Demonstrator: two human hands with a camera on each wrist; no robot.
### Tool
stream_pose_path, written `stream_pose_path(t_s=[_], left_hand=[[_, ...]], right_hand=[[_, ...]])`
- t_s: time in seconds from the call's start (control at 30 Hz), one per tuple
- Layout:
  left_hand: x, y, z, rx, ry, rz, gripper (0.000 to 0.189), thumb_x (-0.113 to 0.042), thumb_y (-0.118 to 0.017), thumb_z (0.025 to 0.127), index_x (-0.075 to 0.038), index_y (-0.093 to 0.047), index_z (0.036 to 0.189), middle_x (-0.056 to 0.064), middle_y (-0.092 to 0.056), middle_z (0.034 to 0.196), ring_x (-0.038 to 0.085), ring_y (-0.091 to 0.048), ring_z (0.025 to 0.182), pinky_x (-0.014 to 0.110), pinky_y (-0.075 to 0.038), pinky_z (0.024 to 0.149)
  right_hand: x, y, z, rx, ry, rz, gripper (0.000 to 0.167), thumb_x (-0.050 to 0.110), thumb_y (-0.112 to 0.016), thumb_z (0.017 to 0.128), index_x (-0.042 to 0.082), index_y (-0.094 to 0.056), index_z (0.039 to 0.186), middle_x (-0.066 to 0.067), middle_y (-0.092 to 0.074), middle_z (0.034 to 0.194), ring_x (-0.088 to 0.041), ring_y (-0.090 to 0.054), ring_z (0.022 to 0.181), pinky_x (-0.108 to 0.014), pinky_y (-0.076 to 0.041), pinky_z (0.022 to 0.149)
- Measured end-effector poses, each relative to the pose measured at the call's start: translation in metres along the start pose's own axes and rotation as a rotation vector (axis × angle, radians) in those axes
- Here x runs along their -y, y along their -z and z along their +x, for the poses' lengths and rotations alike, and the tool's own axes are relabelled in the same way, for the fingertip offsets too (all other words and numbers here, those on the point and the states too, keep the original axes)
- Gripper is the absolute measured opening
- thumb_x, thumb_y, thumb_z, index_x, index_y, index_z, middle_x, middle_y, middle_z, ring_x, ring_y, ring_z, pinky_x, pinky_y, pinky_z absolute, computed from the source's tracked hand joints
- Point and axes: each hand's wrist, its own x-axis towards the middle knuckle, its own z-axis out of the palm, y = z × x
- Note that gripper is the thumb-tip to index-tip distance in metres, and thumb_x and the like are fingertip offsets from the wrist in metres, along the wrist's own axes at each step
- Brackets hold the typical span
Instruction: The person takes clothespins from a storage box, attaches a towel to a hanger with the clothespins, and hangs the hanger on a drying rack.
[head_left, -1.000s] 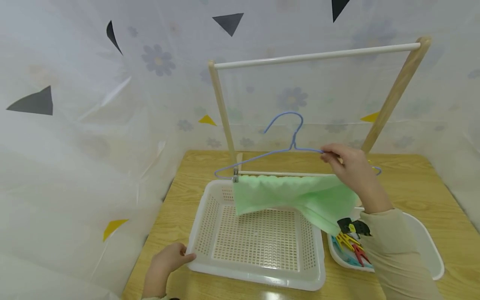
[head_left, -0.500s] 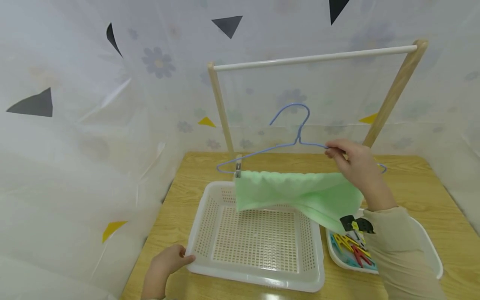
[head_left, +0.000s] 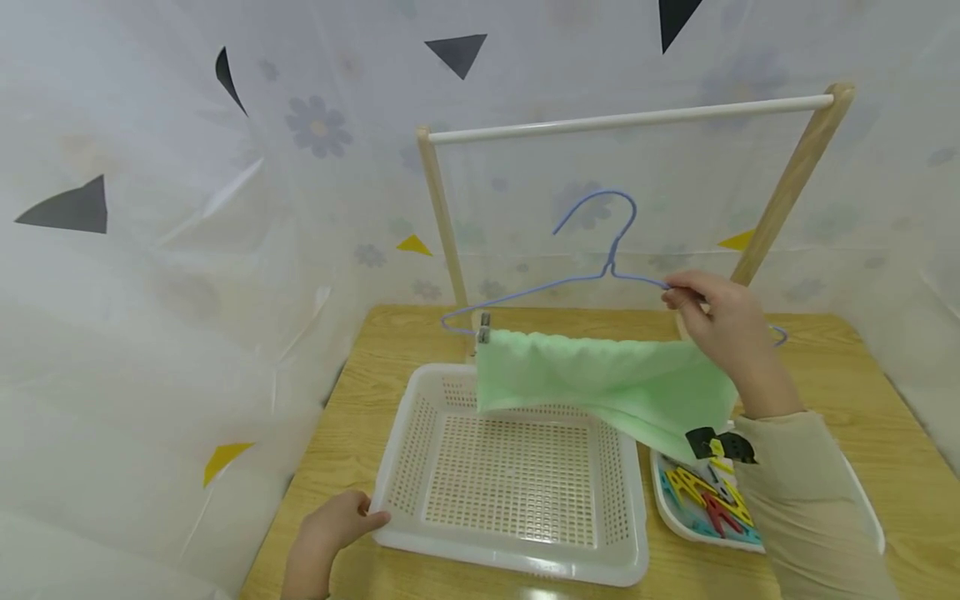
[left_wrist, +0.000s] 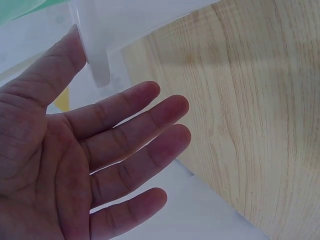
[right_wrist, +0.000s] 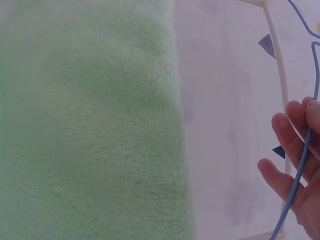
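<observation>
My right hand (head_left: 723, 325) pinches the right shoulder of a blue wire hanger (head_left: 615, 250) between thumb and fingertips. From the hanger's lower bar hangs a pale green towel (head_left: 570, 371), with a metal clip (head_left: 483, 327) at its left corner; its right end is partly behind my hand and wrist. In the right wrist view the fuzzy towel (right_wrist: 95, 125) fills the left half, and the hanger wire (right_wrist: 299, 175) crosses my palm. My left hand (head_left: 333, 529) rests its thumb on the left rim of a white perforated basket (head_left: 510, 565); its other fingers extend below the rim in the left wrist view.
Behind the towel stands a wooden rack with a white top rod (head_left: 630, 122). Right of the basket, a white tub (head_left: 663, 508) holds several coloured clothespins (head_left: 720, 512), partly covered by my sleeve. The wooden table (head_left: 352, 400) ends at a patterned curtain (head_left: 315, 250).
My right hand has raised the hanger and towel and shifted them a little to the right. The left hand and basket have stayed nearly in place.
</observation>
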Motion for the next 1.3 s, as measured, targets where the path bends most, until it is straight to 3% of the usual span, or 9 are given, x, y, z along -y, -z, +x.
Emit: stream_pose_path(t_s=[0.33,0.47,0.6,0.9,1.17,1.3], left_hand=[[0.002,-0.001,0.0,0.018,0.01,-0.047,0.035,-0.037,-0.065,0.079,-0.003,-0.06,0.085,0.004,-0.061,0.083,0.024,-0.057,0.077,0.047,-0.044,0.067],[0.001,-0.001,0.0,0.02,0.015,-0.049,0.036,-0.038,-0.065,0.079,-0.003,-0.06,0.085,0.005,-0.061,0.084,0.025,-0.057,0.077,0.048,-0.043,0.068],[0.001,0.0,-0.001,0.017,0.023,-0.041,0.036,-0.038,-0.065,0.078,-0.003,-0.06,0.086,0.005,-0.062,0.085,0.025,-0.057,0.078,0.049,-0.043,0.069],[0.003,-0.002,0.0,0.021,0.039,-0.051,0.039,-0.041,-0.065,0.078,-0.004,-0.061,0.087,0.005,-0.062,0.086,0.026,-0.058,0.078,0.05,-0.042,0.069],[0.005,-0.003,0.0,0.022,0.041,-0.051,0.041,-0.042,-0.065,0.078,-0.003,-0.06,0.089,0.007,-0.062,0.088,0.028,-0.058,0.08,0.052,-0.042,0.07],[0.007,-0.004,0.001,0.035,0.047,-0.068,0.043,-0.043,-0.065,0.078,-0.002,-0.06,0.09,0.007,-0.062,0.088,0.028,-0.058,0.08,0.051,-0.042,0.069]], right_hand=[[-0.007,0.003,0.0,-0.009,-0.046,-0.025,0.013,-0.009,-0.059,0.08,-0.007,-0.063,0.092,-0.014,-0.064,0.079,-0.008,-0.056,0.069,-0.001,-0.034,0.067],[-0.009,0.003,0.0,-0.021,-0.055,-0.014,0.013,-0.01,-0.058,0.081,-0.008,-0.063,0.093,-0.015,-0.064,0.08,0.01,-0.048,0.073,0.0,-0.034,0.067],[-0.01,0.004,0.001,-0.021,-0.083,-0.004,0.013,-0.01,-0.057,0.081,-0.008,-0.063,0.093,-0.016,-0.064,0.08,0.021,-0.04,0.075,0.0,-0.033,0.067],[-0.01,0.01,0.005,-0.048,-0.093,-0.004,0.013,-0.011,-0.058,0.08,-0.01,-0.062,0.093,-0.018,-0.064,0.081,0.025,-0.038,0.077,0.001,-0.032,0.069],[-0.015,0.013,0.009,-0.108,-0.041,-0.009,0.014,-0.013,-0.059,0.078,-0.011,-0.063,0.091,-0.021,-0.064,0.078,0.026,-0.039,0.077,0.001,-0.033,0.069],[-0.016,0.016,0.01,-0.099,-0.065,-0.012,0.013,-0.011,-0.058,0.08,-0.011,-0.063,0.092,-0.021,-0.064,0.08,0.025,-0.039,0.076,0.001,-0.032,0.069]])
